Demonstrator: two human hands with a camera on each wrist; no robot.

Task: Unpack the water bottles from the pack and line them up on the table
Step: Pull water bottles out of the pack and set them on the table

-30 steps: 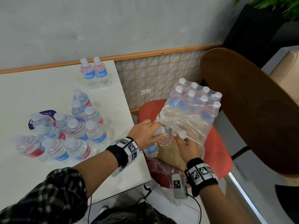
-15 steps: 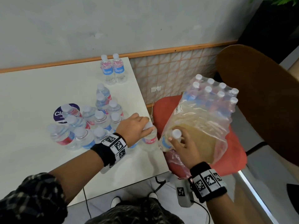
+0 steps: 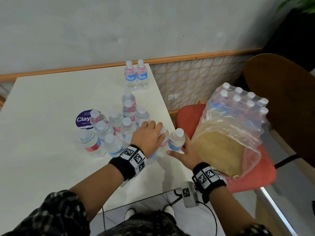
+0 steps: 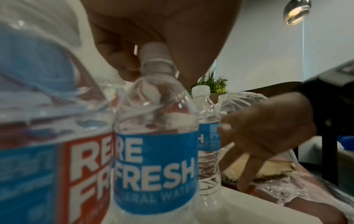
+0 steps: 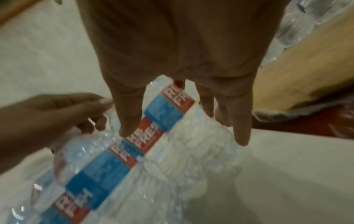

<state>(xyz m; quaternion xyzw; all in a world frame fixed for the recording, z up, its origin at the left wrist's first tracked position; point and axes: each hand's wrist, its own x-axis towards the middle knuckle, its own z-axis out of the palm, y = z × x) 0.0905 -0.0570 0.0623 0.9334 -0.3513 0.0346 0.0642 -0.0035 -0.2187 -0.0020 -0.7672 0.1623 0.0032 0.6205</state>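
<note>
Left hand (image 3: 148,138) hides its bottle (image 3: 164,139), seemingly gripping the cap

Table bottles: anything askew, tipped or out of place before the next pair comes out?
No bottle is tipped or spilled. The odd part is the layout: the unpacked bottles stand bunched in a loose cluster, not a line, and partly cover a purple sticker. Only the two bottles at the table's far edge stand side by side.

Bottle cluster (image 3: 117,132) blocks left; table (image 3: 51,103) beyond bare.
</note>
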